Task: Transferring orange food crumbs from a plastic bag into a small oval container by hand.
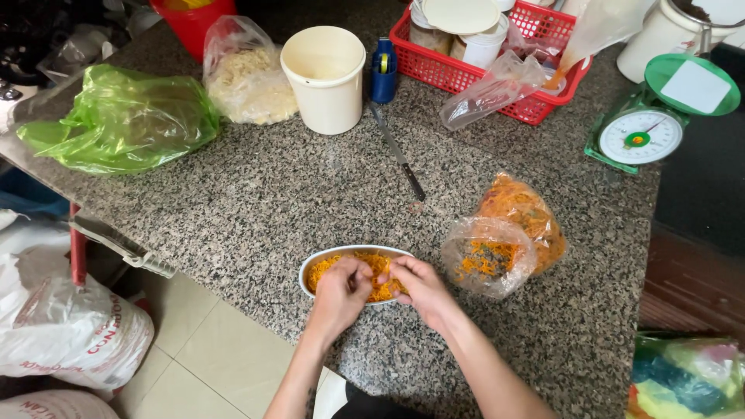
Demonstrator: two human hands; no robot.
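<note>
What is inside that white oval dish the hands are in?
The white oval dish holds orange shredded strands. The left hand and right hand cover the middle and front, so the bottom is hidden.

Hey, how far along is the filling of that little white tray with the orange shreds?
Done: the white tray already holds a layer of orange shreds. In hand: the left hand and right hand press into it, spreading the shreds. Left: the clear bag beside it is still well filled.
</note>
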